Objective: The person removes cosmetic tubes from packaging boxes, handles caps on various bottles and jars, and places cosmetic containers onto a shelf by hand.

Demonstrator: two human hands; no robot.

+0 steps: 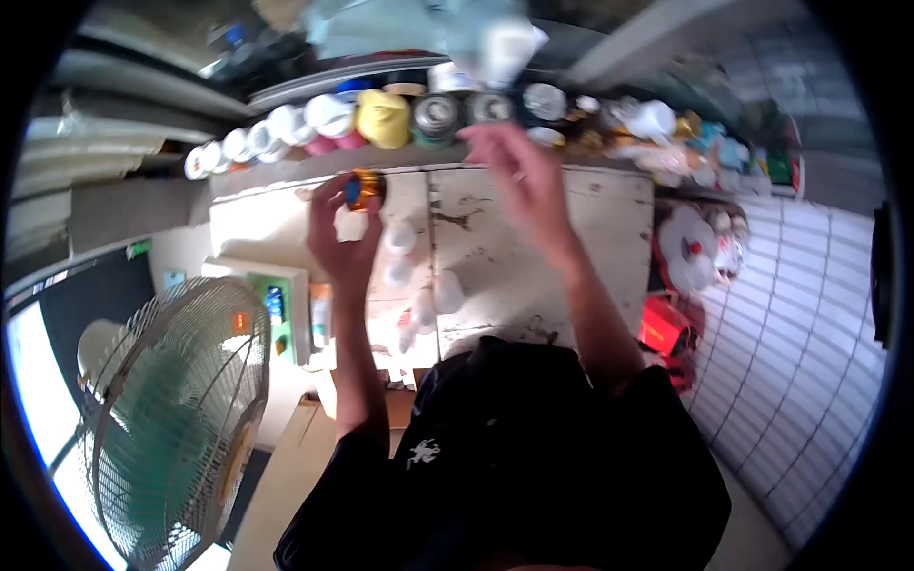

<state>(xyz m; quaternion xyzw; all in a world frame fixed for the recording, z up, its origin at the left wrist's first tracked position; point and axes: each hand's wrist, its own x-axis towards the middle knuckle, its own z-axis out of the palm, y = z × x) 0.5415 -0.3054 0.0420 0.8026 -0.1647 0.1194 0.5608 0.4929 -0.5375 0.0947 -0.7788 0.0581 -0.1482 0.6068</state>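
My left hand [341, 233] is closed around a small amber jar [366, 191] with a blue patch on it, held up in front of the white cabinet doors. My right hand [522, 181] is raised before the shelf, its fingers stretched toward the left and apart, with nothing seen in them; it is a little blurred. Closest to its fingertips stand two dark round-topped cans, one of them a can [436, 118] with a greenish side. Left of that can sits a yellow-lidded container [384, 119].
White-lidded jars [330, 116] and assorted bottles line the narrow ledge above the cabinet [600, 238]. A standing fan [171, 419] is at lower left. On the right are a white disc-shaped object [687, 249], a red box [665, 324] and a tiled surface [809, 333].
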